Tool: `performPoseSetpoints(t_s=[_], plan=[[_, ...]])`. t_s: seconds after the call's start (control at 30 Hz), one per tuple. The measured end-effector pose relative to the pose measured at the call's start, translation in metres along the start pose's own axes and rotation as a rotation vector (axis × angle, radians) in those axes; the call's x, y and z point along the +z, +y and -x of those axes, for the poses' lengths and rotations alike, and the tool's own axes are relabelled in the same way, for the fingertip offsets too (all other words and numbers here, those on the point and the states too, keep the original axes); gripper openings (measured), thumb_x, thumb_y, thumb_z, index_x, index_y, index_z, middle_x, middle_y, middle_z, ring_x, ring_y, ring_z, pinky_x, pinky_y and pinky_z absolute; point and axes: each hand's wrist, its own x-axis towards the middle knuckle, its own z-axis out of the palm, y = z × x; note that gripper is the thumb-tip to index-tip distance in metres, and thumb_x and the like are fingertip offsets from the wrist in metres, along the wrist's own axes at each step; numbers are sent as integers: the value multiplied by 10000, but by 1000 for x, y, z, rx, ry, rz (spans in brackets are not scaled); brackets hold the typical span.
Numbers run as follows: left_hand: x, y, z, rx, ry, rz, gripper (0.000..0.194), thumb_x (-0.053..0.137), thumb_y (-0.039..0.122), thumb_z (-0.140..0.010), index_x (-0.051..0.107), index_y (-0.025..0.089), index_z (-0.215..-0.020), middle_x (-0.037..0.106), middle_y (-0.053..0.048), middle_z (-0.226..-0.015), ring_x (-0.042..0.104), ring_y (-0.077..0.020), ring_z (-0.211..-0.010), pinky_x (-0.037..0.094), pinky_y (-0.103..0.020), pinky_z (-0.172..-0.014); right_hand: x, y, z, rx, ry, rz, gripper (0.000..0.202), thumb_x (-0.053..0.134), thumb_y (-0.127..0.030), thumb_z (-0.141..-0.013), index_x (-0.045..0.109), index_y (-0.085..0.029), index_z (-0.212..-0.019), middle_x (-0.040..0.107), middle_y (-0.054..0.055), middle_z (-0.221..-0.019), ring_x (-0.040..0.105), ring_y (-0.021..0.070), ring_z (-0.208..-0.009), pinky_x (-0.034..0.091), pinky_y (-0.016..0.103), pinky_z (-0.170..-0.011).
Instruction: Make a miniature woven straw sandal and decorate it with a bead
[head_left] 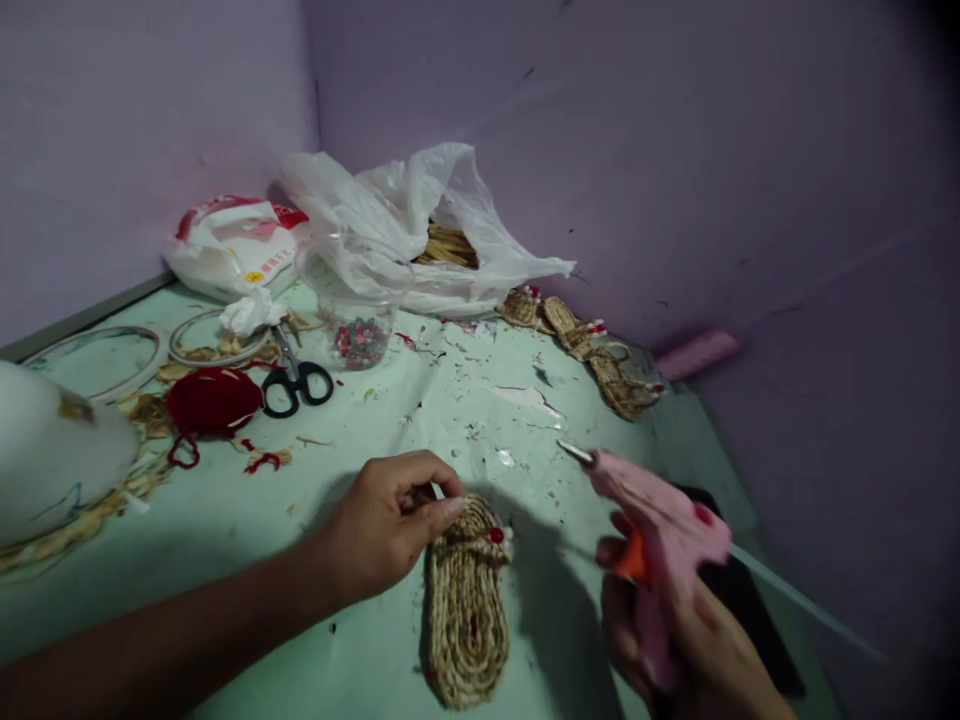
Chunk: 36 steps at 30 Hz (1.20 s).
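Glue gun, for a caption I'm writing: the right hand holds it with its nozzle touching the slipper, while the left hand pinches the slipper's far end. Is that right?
Not quite: the nozzle is not touching the slipper. The head view shows it apart, off to the slipper's right. The right hand does hold the glue gun, and the left hand pinches the slipper's far end.

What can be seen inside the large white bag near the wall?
Through an opening in the bag, some tan strips show. Whatever else it may hold is covered and cannot be seen.
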Motion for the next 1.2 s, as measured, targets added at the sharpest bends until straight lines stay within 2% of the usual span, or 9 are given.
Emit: performPoseSetpoints(t_s=[0.13, 0.23, 0.33, 0.43, 0.57, 0.63, 0.7, 0.83, 1.2], plan=[[1, 8, 7, 257, 105, -89, 104, 517, 150, -777, 590, 148, -704, 573, -22, -689, 490, -93, -574, 365, -219, -503, 20, -10, -50, 89, -29, -75, 349, 664, -473, -668, 578, -137, -709, 515, -13, -469, 402, 58, -340, 270, 169, -332], [4, 11, 12, 360, 136, -164, 90, 534, 90, -763, 595, 147, -730, 574, -16, -694, 478, -71, -537, 368, -196, -480, 31, -10, -78, 81, -41, -37, 323, 650, -441, -677, 566, -132, -714, 543, -10, -515, 439, 62, -371, 291, 169, -357], [8, 11, 17, 413, 130, -279, 111, 547, 60, -748, 600, 158, -740, 582, -9, -703, 481, -60, -524, 376, -175, -470, 35, -8, -87, 11, -78, 39, 288, 629, -414, -681, 575, -140, -750, 563, -7, -569, 481, 85, -435, 358, 194, -422], [12, 10, 19, 424, 128, -360, 117, 547, 71, -749, 604, 170, -727, 594, -2, -702, 464, -51, -485, 397, -171, -476, 35, -10, -83, -133, -35, 369, 256, 572, -411, -723, 600, -157, -734, 577, 4, -585, 515, 126, -502, 380, 233, -481], [13, 11, 18, 433, 128, -404, 122, 551, 70, -742, 606, 171, -704, 607, 5, -678, 474, -48, -466, 416, -158, -476, 31, -23, -65, -321, 181, 1050, 221, 527, -359, -772, 681, -201, -760, 670, 53, -737, 586, 200, -638, 371, 285, -559], [13, 13, 16, 447, 126, -423, 123, 558, 58, -729, 609, 166, -699, 609, 7, -665, 494, -47, -472, 414, -145, -464, 30, -29, -53, -387, 79, 1104, 192, 520, -307, -790, 690, -219, -800, 677, 47, -807, 594, 191, -674, 383, 287, -594], [13, 14, 14, 468, 119, -437, 125, 560, 50, -720, 612, 162, -699, 611, 6, -656, 517, -48, -485, 408, -134, -451, 33, -33, -44, -419, -141, 992, 161, 561, -277, -776, 679, -220, -870, 667, 32, -832, 588, 162, -684, 403, 269, -620], [14, 15, 12, 493, 115, -454, 130, 566, 36, -708, 621, 153, -695, 612, 2, -640, 566, -59, -542, 413, -121, -455, 43, -33, -34, -422, -413, 865, 292, 676, -233, -686, 646, -224, -977, 640, 19, -834, 562, 148, -716, 417, 257, -640], [19, 11, 11, 473, 131, -415, 117, 559, 41, -711, 597, 147, -679, 596, 2, -621, 563, -70, -548, 442, -149, -493, 55, -22, -36, -421, -479, 850, 198, 609, -94, -689, 655, -195, -854, 646, 16, -820, 553, 134, -720, 404, 248, -647]])
